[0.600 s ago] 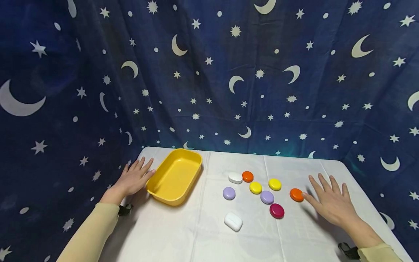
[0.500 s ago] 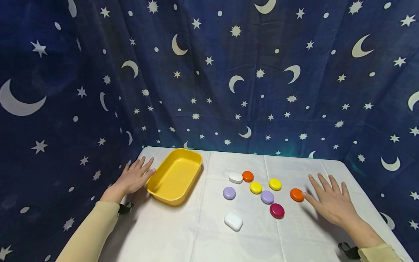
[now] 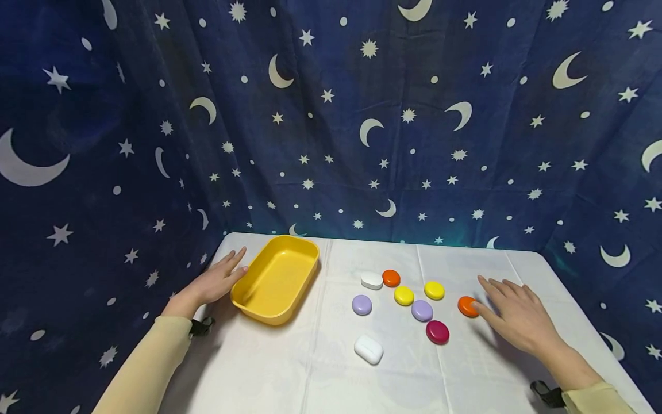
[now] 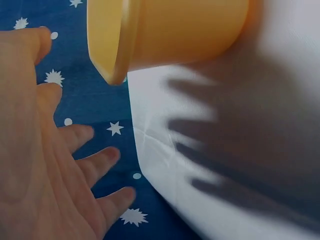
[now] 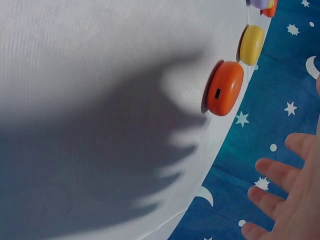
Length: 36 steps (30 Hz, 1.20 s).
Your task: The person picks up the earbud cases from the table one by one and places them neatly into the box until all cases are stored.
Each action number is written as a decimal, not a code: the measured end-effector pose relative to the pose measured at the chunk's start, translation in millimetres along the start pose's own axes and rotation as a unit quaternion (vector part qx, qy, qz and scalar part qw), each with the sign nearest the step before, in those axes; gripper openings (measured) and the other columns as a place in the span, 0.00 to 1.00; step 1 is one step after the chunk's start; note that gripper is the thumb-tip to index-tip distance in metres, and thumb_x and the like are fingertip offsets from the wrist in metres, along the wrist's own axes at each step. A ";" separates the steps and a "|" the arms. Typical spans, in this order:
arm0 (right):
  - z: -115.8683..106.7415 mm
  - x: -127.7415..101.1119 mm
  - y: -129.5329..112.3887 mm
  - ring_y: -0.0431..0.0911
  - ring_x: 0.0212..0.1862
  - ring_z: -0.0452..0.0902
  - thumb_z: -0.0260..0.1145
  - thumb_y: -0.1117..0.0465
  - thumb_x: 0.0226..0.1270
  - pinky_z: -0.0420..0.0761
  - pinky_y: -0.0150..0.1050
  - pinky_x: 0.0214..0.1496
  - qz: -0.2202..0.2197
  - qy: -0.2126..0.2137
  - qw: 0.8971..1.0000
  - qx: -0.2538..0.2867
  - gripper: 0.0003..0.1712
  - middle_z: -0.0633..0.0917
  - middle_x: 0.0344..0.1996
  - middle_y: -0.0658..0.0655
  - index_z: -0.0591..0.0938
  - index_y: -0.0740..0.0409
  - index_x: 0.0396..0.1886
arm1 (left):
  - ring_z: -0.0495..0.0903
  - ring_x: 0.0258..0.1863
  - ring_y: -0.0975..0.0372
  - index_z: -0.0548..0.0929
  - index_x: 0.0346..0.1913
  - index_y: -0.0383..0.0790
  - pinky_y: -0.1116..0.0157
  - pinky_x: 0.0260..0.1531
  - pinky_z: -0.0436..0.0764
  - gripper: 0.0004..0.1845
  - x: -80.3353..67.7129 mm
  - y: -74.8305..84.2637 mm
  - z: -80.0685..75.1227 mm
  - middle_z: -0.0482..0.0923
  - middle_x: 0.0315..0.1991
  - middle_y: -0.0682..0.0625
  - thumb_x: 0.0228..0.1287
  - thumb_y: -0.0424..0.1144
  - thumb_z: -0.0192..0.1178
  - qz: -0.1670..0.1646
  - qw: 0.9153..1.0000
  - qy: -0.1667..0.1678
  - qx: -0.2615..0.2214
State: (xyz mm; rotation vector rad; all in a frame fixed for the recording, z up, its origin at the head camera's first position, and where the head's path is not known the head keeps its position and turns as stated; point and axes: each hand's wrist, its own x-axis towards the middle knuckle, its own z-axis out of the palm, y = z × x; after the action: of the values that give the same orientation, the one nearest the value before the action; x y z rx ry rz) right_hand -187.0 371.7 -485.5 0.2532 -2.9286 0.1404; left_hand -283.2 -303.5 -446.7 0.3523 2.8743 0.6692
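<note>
My left hand (image 3: 214, 283) hovers at the left side of a yellow plastic tub (image 3: 276, 282), its thumb close to the rim in the head view. In the left wrist view the fingers are spread, and nothing lies in them. On the right, my right hand (image 3: 519, 316) is held over the table with loosely bent fingers, holding nothing. Its thumb overlaps the edge of an orange pebble-shaped case (image 3: 467, 306) in the head view. A small dark port shows on that orange case (image 5: 225, 89) in the right wrist view, where the hand stands apart from it.
More smooth rounded pieces lie mid-table: yellow (image 3: 434, 290), lilac (image 3: 422, 311), crimson (image 3: 437, 332), a second orange (image 3: 391, 279) and white (image 3: 372, 280). Nearer the front sits a white rounded case (image 3: 369, 349). A starry blue curtain (image 3: 331, 132) stands behind the white-covered table (image 3: 289, 368).
Both hands have turned at the wrist; the left fingers now overlap more in the head view, and the right fingers have shifted slightly left. The tub and pieces stay put.
</note>
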 end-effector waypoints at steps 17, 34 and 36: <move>-0.5 -1.3 -16.7 0.65 0.62 0.68 0.71 0.45 0.67 0.65 0.70 0.58 -0.010 0.026 0.990 0.140 0.32 0.81 0.58 0.66 0.81 0.57 0.65 | 0.56 0.75 0.36 0.41 0.84 0.56 0.36 0.63 0.70 0.36 21.7 -2.5 -8.1 0.39 0.82 0.36 0.83 0.53 0.43 -0.031 0.957 -0.098 -0.272; 6.6 -13.3 -23.0 0.61 0.59 0.70 0.71 0.47 0.69 0.67 0.65 0.57 0.002 0.030 0.983 0.181 0.25 0.84 0.53 0.61 0.85 0.55 0.59 | 0.69 0.68 0.41 0.50 0.84 0.56 0.51 0.56 0.80 0.33 32.2 -12.8 5.9 0.50 0.80 0.36 0.82 0.44 0.46 -0.099 0.923 -0.125 -0.351; 6.7 -13.1 -23.1 0.61 0.59 0.70 0.70 0.47 0.69 0.67 0.64 0.57 0.001 0.033 0.983 0.183 0.24 0.84 0.53 0.61 0.85 0.55 0.59 | 0.73 0.64 0.45 0.52 0.83 0.56 0.53 0.55 0.81 0.32 31.4 -12.8 5.7 0.53 0.79 0.35 0.82 0.43 0.46 -0.103 0.922 -0.124 -0.352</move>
State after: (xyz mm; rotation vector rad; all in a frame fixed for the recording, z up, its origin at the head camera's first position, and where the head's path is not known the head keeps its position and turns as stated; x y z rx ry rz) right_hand -171.4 350.4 -492.9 0.2929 -2.8178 0.6757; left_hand -314.6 -304.0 -460.9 0.0205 2.1954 1.4145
